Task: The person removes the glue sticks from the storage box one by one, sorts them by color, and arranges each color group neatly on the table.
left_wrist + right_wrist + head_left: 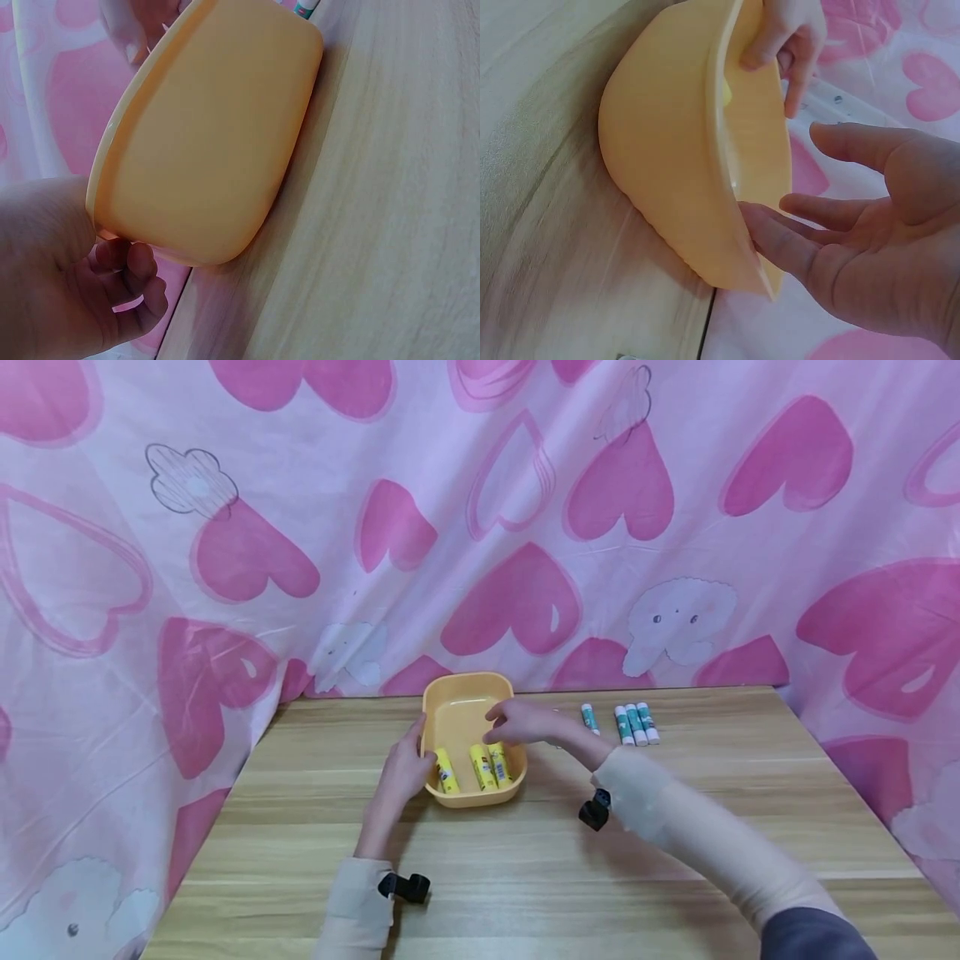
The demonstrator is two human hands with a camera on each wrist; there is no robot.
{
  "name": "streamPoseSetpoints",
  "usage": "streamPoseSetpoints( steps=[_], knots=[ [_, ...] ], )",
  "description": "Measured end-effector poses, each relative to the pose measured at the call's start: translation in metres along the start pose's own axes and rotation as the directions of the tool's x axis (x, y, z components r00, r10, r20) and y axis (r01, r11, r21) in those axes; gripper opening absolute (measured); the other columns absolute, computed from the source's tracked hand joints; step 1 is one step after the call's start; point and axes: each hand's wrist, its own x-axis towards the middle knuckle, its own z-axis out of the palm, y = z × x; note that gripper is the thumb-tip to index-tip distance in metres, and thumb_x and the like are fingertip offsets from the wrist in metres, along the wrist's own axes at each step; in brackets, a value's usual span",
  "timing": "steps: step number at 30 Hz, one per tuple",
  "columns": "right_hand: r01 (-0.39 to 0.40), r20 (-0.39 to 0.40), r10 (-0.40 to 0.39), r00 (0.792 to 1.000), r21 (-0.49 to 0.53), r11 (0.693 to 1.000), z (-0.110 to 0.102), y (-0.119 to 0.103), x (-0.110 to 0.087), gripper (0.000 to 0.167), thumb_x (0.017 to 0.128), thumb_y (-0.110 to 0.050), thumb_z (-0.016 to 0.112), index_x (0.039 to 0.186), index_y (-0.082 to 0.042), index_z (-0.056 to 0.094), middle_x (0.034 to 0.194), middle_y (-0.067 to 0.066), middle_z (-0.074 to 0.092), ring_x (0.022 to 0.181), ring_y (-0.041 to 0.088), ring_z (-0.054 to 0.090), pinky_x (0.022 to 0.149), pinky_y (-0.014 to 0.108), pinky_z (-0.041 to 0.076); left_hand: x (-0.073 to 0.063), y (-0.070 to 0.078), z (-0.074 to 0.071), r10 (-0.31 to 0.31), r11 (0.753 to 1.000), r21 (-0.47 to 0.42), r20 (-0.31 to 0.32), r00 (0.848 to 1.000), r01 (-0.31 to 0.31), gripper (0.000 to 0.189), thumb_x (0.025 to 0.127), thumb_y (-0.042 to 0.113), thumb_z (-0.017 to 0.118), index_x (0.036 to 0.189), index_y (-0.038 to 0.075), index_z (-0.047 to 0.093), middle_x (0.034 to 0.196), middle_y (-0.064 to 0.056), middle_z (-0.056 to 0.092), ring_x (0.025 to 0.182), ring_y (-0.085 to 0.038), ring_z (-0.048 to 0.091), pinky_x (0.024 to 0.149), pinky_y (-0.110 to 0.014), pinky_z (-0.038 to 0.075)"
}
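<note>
A yellow-orange plastic bin (pixel 459 720) stands on the table. Inside, toward its near end, lie a yellow glue stick (pixel 446 772) on the left and two more yellow glue sticks (pixel 482 767) side by side on the right. My left hand (pixel 406 768) grips the bin's left rim, thumb over the inside and fingers outside. Across the right rim reaches my right hand (pixel 523 722), above the paired sticks. In the right wrist view, its thumb (pixel 855 144) is spread from the fingers, whose tips dip past the rim; nothing shows between them.
Right of the bin, a teal-and-white glue stick (pixel 589 718) lies alone. Farther right, three similar teal glue sticks (pixel 636 724) lie together. A pink heart-patterned curtain (pixel 510 602) hangs behind the wooden table (pixel 510 877).
</note>
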Motion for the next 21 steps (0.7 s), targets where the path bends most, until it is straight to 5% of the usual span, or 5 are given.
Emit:
streamPoseSetpoints(
  steps=[9,17,21],
  knots=[
    [-0.048,0.016,0.049,0.999,-0.066,0.997,0.010,-0.004,0.011,0.065,0.092,-0.037,0.066,0.145,-0.003,0.048,0.138,0.013,0.059,0.119,0.023,0.058,0.098,0.038,0.052,0.000,0.000,0.001,0.006,1.000,-0.002,0.001,1.000,-0.006,0.072,0.089,0.005,0.055,0.156,0.008,0.029,0.154,-0.020,0.042,0.132,-0.030,0.050,0.110,-0.046,0.043],
    [-0.087,0.080,0.096,0.992,-0.107,0.990,0.026,-0.009,0.019,0.074,0.092,-0.040,0.065,0.151,-0.004,0.038,0.143,0.014,0.052,0.094,0.026,0.066,0.076,0.039,0.060,0.000,0.000,0.002,0.007,1.000,-0.001,-0.006,1.000,-0.007,0.072,0.090,0.005,0.056,0.156,0.009,0.030,0.149,-0.021,0.048,0.126,-0.030,0.054,0.107,-0.047,0.045],
    [-0.060,0.060,0.068,0.996,-0.134,0.989,0.036,-0.005,0.022,0.071,0.090,-0.030,0.069,0.149,-0.003,0.041,0.143,0.013,0.052,0.100,0.021,0.062,0.088,0.036,0.056,0.000,0.000,0.003,0.011,1.000,-0.004,-0.006,1.000,-0.011,0.072,0.089,0.005,0.056,0.156,0.009,0.030,0.150,-0.020,0.047,0.126,-0.028,0.054,0.107,-0.045,0.046]
  ],
)
